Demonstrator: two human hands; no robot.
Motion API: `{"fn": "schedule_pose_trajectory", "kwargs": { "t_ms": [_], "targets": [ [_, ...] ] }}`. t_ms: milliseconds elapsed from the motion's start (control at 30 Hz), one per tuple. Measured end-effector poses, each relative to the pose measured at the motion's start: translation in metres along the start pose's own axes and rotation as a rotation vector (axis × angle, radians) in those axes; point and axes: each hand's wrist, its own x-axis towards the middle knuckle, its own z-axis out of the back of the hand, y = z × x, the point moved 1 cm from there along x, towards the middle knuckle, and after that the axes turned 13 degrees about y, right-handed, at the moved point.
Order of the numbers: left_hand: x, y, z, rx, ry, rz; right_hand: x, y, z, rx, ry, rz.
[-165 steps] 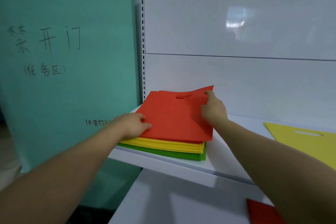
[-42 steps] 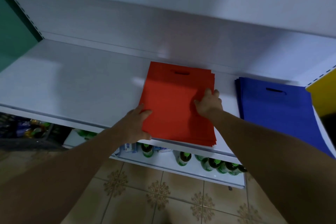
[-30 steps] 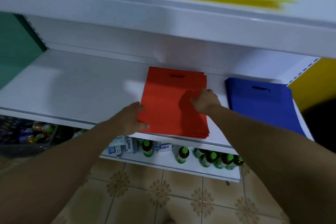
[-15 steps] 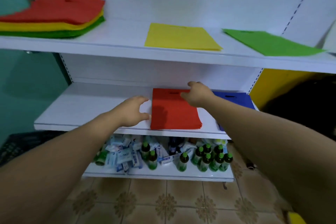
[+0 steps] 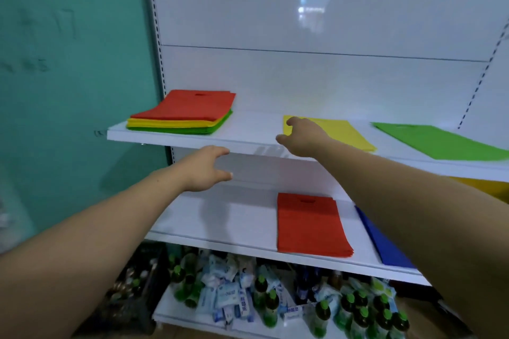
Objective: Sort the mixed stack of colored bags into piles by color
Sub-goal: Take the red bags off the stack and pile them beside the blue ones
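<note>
The mixed stack (image 5: 185,111) of red, yellow and green bags lies at the left end of the upper shelf (image 5: 248,135). A yellow pile (image 5: 349,133) and a green pile (image 5: 438,142) lie further right on that shelf. On the lower shelf (image 5: 228,217) sit a red pile (image 5: 309,224) and a blue pile (image 5: 385,245), the blue one partly hidden by my right arm. My left hand (image 5: 205,168) hangs open in the air below the upper shelf's front edge. My right hand (image 5: 301,136) is open over that edge, at the yellow pile's left corner. Both hold nothing.
A teal wall (image 5: 71,91) with handwriting stands left of the shelving. The bottom shelf holds green-capped bottles (image 5: 355,308) and white packets (image 5: 231,292). Bare shelf shows between the mixed stack and the yellow pile.
Both hands have let go of the red pile on the lower shelf and risen toward the upper shelf. My view has tilted up from the lower shelf.
</note>
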Motion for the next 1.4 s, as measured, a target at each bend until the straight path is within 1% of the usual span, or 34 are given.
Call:
{"fn": "schedule_pose_trajectory", "kwargs": {
  "t_ms": [200, 333, 500, 600, 733, 867, 1067, 1200, 1233, 1333, 1400],
  "targets": [
    [0.019, 0.039, 0.037, 0.018, -0.092, 0.06, 0.064, 0.039, -0.001, 0.022, -0.011, 0.074],
    [0.052, 0.073, 0.059, 0.052, -0.13, 0.107, 0.126, 0.055, -0.007, 0.037, -0.003, 0.12],
    [0.098, 0.117, 0.088, 0.06, -0.166, 0.208, 0.204, 0.074, -0.012, 0.042, 0.033, 0.175],
    [0.118, 0.142, 0.1, 0.034, -0.199, 0.253, 0.245, 0.082, -0.02, 0.06, 0.056, 0.178],
    [0.141, 0.172, 0.11, -0.02, -0.2, 0.307, 0.286, 0.092, -0.038, 0.085, 0.103, 0.17],
    [0.166, 0.199, 0.123, -0.037, -0.209, 0.34, 0.317, 0.101, -0.048, 0.132, 0.098, 0.122],
    [0.199, 0.236, 0.134, -0.1, -0.178, 0.337, 0.348, 0.11, -0.06, 0.215, 0.057, 0.028],
    [0.211, 0.251, 0.138, -0.062, 0.006, 0.338, 0.351, 0.118, -0.058, 0.23, 0.001, -0.018],
    [0.213, 0.252, 0.14, -0.037, 0.03, 0.337, 0.35, 0.12, -0.056, 0.22, -0.022, -0.021],
    [0.222, 0.257, 0.148, 0.015, 0.011, 0.303, 0.346, 0.127, -0.051, 0.164, -0.085, -0.002],
    [0.227, 0.261, 0.151, 0.027, 0.0, 0.281, 0.342, 0.131, -0.048, 0.152, -0.156, 0.04]
  ]
}}
